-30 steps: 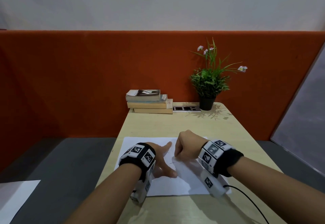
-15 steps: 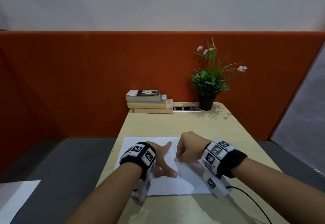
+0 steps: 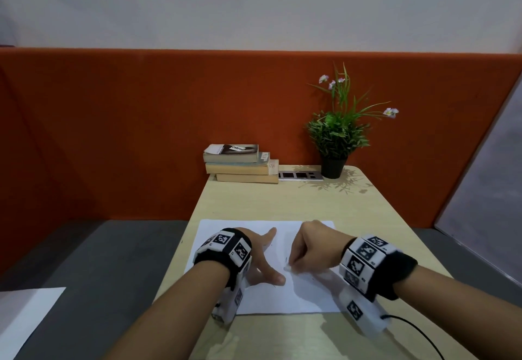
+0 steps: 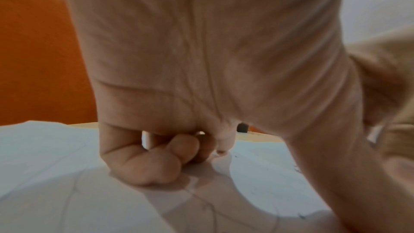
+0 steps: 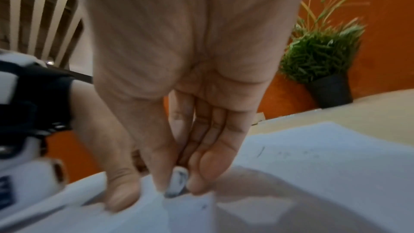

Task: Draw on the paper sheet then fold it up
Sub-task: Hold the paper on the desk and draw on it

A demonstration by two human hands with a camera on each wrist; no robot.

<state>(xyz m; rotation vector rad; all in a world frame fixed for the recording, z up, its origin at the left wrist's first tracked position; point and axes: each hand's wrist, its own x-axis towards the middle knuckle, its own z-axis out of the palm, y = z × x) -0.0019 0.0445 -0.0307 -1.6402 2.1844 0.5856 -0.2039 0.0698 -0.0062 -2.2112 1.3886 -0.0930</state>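
Left hand (image 3: 261,258) rests on the paper sheet (image 3: 305,294): index finger and thumb spread flat, the other fingers curled under in the left wrist view, gripping nothing. Right hand (image 3: 313,249), just beside it, pinches a small white object (image 5: 178,182) between thumb and fingertips, its tip on the sheet; cannot tell what the object is. Faint pen marks (image 5: 260,151) on the paper. Sheet lies flat, unfolded, at the near end of the table (image 3: 282,201). Far end: stack of books (image 3: 240,163), potted plant (image 3: 336,133), against an orange partition (image 3: 127,128).
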